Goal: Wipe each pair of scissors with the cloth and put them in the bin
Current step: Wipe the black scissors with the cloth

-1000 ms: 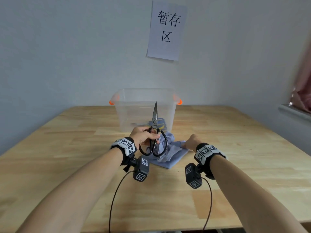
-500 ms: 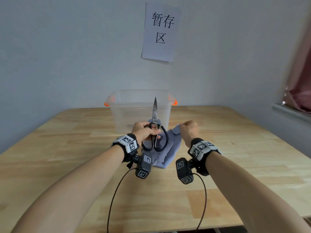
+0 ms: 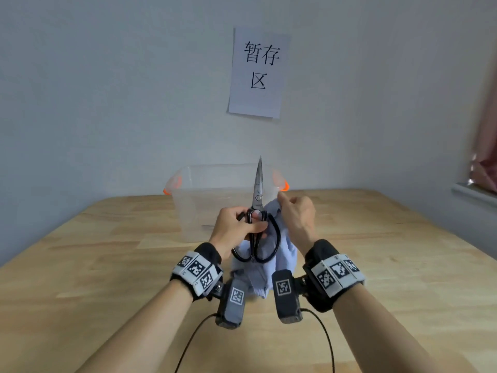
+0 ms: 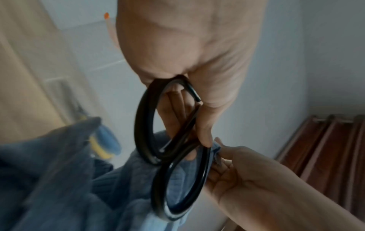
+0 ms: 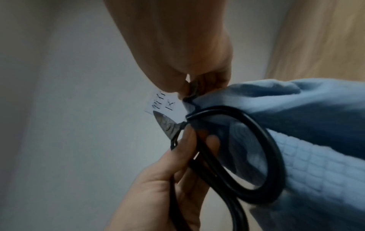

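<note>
My left hand (image 3: 236,227) grips a pair of black-handled metal scissors (image 3: 257,200) just below the pivot, blades closed and pointing straight up, handle loops (image 4: 173,156) hanging below the fingers. My right hand (image 3: 295,214) pinches a top corner of the light blue cloth (image 3: 261,273), which hangs down behind the handles, lifted off the table. In the right wrist view the cloth (image 5: 296,132) lies against the right handle loop (image 5: 247,156). The clear plastic bin (image 3: 199,200) with orange clips stands just behind, and blue and yellow scissor handles (image 4: 106,143) show through its wall.
The wooden table (image 3: 107,265) stretches wide to both sides and toward me. A white paper sign (image 3: 259,74) hangs on the wall above the bin. A pink curtain and a ledge (image 3: 478,189) are at the far right.
My right hand has picked the cloth up off the table and raised it beside the scissors. The left hand has kept the scissors upright, lifting them slightly.
</note>
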Tool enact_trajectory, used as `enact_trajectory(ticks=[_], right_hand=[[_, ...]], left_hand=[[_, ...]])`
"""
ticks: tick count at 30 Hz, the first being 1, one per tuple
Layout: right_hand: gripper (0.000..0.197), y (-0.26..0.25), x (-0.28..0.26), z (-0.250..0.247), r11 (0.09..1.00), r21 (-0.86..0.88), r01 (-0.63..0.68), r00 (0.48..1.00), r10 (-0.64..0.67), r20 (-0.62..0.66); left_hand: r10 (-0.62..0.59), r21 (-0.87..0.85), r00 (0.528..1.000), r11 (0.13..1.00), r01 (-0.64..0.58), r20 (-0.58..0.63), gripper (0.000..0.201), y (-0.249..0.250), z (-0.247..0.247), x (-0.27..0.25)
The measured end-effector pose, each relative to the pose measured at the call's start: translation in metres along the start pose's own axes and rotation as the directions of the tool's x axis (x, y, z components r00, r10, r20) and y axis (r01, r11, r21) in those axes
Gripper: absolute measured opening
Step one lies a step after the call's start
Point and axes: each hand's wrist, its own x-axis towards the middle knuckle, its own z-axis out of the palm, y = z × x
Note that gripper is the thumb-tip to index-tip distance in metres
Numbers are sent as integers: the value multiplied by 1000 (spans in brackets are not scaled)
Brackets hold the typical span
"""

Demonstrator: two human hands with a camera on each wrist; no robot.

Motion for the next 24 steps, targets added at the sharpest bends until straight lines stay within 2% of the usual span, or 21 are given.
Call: enact_trajectory(ticks=[4, 6, 9, 13, 14, 16, 18, 20, 24], right_hand=[[46, 1, 15, 12, 994, 98, 45, 999, -45, 3], [43, 3, 24, 18, 983, 182, 29, 998, -38, 47], [28, 4, 29, 25, 945, 326, -12, 988, -38, 146], [36, 6, 31, 24, 919, 394, -5, 972, -89, 219], [32, 6, 31, 24, 908, 418, -20, 964, -93, 249], [27, 5, 32, 19, 912, 410, -18, 945, -118, 305], [35, 5, 36, 14, 926, 377, 0, 920, -148, 363], [35, 5, 39, 12, 928, 373, 11, 897, -174, 406], [32, 9, 40, 14, 923, 384, 5, 874, -191, 447]], left_hand=[[64, 3, 998, 998, -64, 26, 16, 7, -3, 17], [96, 14, 995, 995, -96, 17, 16, 8, -4, 25], [101, 22, 995, 995, -101, 0, 18, 5, -5, 37], [94, 18, 996, 995, -95, 4, 21, -5, -6, 46], [93, 20, 996, 995, -93, 11, 22, -7, -6, 48], [87, 19, 996, 996, -87, 23, 25, -7, -5, 50], [82, 8, 996, 997, -82, 18, 26, -8, -5, 55], [93, 10, 996, 996, -93, 10, 26, -7, -6, 58], [101, 27, 994, 994, -102, 28, 26, -8, -8, 57]])
